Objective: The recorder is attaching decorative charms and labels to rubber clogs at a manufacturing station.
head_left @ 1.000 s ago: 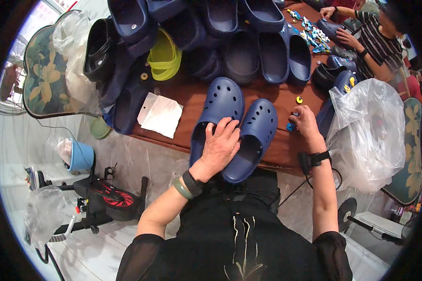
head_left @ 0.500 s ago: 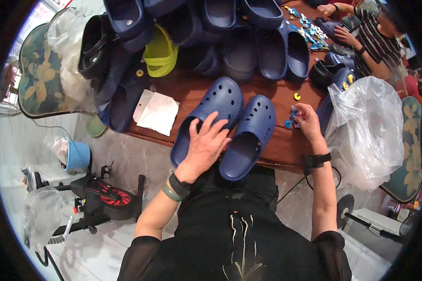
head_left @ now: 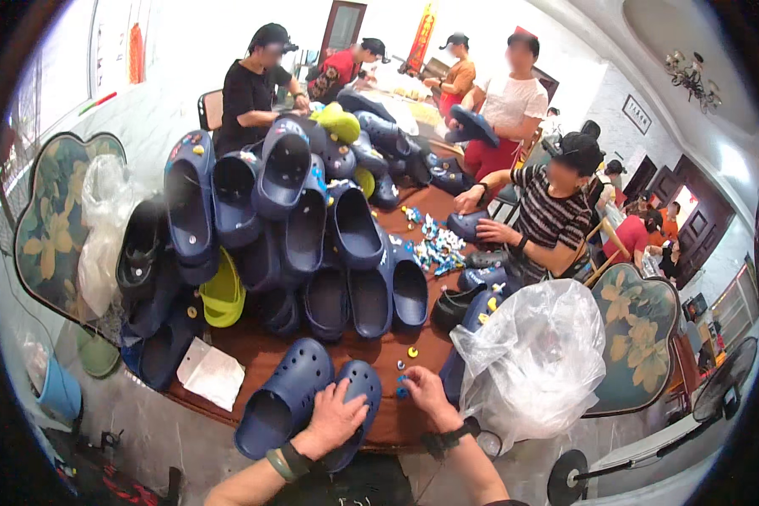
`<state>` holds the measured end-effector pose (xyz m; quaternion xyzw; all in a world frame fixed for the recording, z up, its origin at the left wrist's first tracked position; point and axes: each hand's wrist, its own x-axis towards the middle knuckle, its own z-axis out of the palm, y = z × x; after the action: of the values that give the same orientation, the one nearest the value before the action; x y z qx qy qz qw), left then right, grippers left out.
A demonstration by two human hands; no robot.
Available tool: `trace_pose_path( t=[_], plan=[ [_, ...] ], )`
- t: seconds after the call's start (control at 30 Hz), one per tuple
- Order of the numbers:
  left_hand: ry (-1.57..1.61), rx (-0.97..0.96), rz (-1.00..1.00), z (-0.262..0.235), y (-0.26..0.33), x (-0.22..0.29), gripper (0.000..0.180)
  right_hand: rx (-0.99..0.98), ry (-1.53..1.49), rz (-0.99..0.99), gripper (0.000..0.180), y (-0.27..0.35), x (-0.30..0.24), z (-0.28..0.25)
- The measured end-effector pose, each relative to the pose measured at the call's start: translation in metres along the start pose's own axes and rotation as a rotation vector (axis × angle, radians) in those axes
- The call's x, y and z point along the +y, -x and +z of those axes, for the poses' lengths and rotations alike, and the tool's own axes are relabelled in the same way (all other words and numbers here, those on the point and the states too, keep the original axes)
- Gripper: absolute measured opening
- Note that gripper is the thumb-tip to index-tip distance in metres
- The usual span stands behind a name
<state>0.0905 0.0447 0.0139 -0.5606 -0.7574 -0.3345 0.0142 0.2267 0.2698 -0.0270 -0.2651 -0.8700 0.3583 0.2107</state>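
Observation:
Two navy clogs lie side by side at the table's near edge, the left clog (head_left: 287, 392) and the right clog (head_left: 361, 390), toes pointing away from me. My left hand (head_left: 337, 419) lies across the inner side of the right clog, with its fingers stretched out over the top and opening. Just right of this pair, my right hand (head_left: 426, 393) has thumb and fingertips together at some small blue shoe charms (head_left: 402, 391). Whatever sits between those fingertips is too small to make out. Beyond them lies a round yellow charm (head_left: 412, 352).
Piled navy clogs (head_left: 282, 177) and a lime clog (head_left: 223, 291) fill the left and far table. A white paper (head_left: 211, 373) lies at left, a clear plastic bag (head_left: 535, 363) at right. A co-worker (head_left: 552, 211) sits beyond a charm heap (head_left: 437, 244); others stand farther back.
The view has tilted up, bringing the room and other people into sight. My left hand has shifted from the left clog onto the right one. My right hand stays by the blue charms.

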Motion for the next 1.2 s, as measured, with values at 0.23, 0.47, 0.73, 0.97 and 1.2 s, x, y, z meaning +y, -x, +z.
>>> trace_pose_path(
  t=[0.23,0.47,0.73,0.97,1.2],
  plan=[
    [0.13,-0.047,0.051,0.009,-0.005,-0.023,0.03,-0.268,-0.285,0.079,0.019,0.015,-0.053,0.015],
    [0.158,-0.094,0.097,-0.006,-0.016,-0.023,0.037,-0.225,-0.385,0.146,0.019,0.029,-0.039,0.041],
    [0.12,-0.045,0.08,0.003,-0.022,-0.023,0.041,0.165,-0.295,-0.056,0.019,0.028,-0.051,0.051],
    [0.128,-0.023,0.082,-0.001,-0.021,-0.02,0.039,0.153,-0.079,-0.2,0.027,0.037,-0.063,0.04],
    [0.117,-0.062,0.057,-0.01,-0.005,-0.017,0.04,0.16,0.098,-0.321,0.023,0.056,-0.071,0.04]
  ],
)
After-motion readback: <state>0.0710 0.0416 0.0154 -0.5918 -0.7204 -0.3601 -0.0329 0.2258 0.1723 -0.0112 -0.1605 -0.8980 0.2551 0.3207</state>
